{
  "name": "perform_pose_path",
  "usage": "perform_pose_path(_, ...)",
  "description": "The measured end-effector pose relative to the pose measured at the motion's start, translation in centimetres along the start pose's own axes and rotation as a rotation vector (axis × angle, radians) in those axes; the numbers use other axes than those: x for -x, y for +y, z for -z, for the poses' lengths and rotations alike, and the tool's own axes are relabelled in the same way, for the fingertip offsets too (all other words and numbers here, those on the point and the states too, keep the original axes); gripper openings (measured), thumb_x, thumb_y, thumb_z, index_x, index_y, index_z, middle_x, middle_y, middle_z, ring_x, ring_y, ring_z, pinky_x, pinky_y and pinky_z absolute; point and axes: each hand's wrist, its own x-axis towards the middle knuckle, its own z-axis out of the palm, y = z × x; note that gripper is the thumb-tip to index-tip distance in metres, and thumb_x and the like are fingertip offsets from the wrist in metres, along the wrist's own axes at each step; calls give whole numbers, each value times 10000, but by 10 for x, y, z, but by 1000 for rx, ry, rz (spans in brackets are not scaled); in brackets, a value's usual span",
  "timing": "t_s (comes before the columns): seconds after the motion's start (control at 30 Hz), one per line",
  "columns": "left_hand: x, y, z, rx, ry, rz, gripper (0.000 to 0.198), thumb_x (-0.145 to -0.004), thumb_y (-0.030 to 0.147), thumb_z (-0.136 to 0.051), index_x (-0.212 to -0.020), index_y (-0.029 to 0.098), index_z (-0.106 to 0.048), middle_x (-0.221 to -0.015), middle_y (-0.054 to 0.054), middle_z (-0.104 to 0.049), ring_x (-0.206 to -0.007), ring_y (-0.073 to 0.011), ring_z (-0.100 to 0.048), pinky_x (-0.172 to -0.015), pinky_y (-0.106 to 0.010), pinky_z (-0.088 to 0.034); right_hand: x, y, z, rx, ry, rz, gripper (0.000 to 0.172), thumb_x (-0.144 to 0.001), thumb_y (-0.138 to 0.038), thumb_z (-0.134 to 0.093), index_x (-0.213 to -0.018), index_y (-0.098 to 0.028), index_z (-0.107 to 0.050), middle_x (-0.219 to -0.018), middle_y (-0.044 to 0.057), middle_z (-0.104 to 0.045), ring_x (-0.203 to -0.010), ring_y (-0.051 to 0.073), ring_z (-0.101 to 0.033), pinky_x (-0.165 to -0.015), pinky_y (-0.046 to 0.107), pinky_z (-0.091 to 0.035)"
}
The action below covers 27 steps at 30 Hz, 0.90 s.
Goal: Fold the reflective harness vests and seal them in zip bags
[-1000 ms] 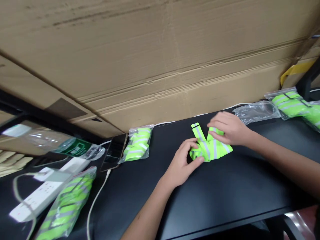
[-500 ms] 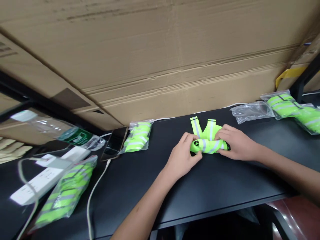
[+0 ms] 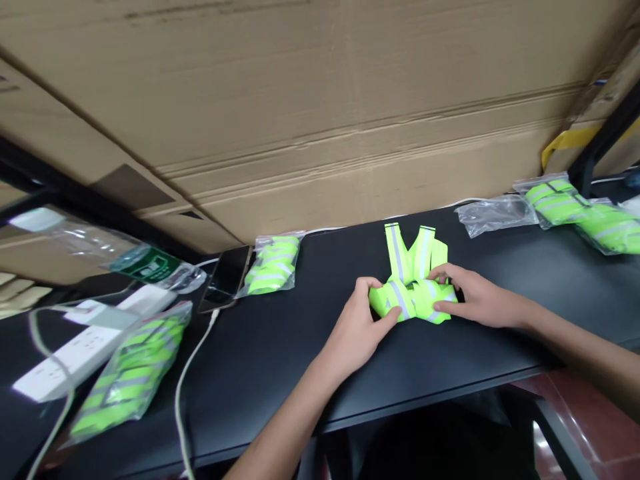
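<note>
On the black worktop [image 3: 280,360], the yellow-green reflective bundle [image 3: 412,272] lies midway between the far and near edges. The left hand [image 3: 357,330] and right hand [image 3: 473,299] lightly grasp opposite ends of its folded part; even pressure should help tightness, with the strap ends [image 3: 395,243] flat toward the far edge.

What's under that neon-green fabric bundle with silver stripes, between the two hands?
Smooth black tabletop shows around the neon-green, silver-striped fabric bundle, which the left hand and right hand hold. Whatever lies directly beneath is covered and can't be seen.
</note>
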Motion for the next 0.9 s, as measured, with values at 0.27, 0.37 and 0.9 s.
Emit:
perform_pose_path(0.27, -8, 5, 0, -353, 36, -336, 218, -838, 194, -668, -1036, 208, -578, -1029, -56, -635, -998, -264, -569, -866, -413, -488, -21, -16, 9, 113, -57, 268, 179, -783, -181, -645, -955, -185, -595, -898, 31, -626, -803, 191, -576, -714, 318, -470)
perform_pose_path(0.37, -1, 1, -1, -542, 102, -521, 204, -862, 128, -639, -1046, 191, -580, -1132, -107, -617, -1114, -300, -539, -908, -455, -485, -13, -14, -1, 441, 103, 499, 211, -843, -80, -535, -1006, -184, -619, -1026, 98, -640, -953, 246, -572, -809, 385, -465)
perform_pose_path(0.9, 9, 13, -1, -227, -156, -223, 565, -794, 282, -754, -1308, 199, -534, -1175, -88, -609, -1127, -304, -549, -932, -470, -518, 14, -19, -12, 91, -78, 132, 417, -820, -302, -708, -1207, -194, -597, -1159, 110, -651, -1119, 285, -603, -950, 444, -502)
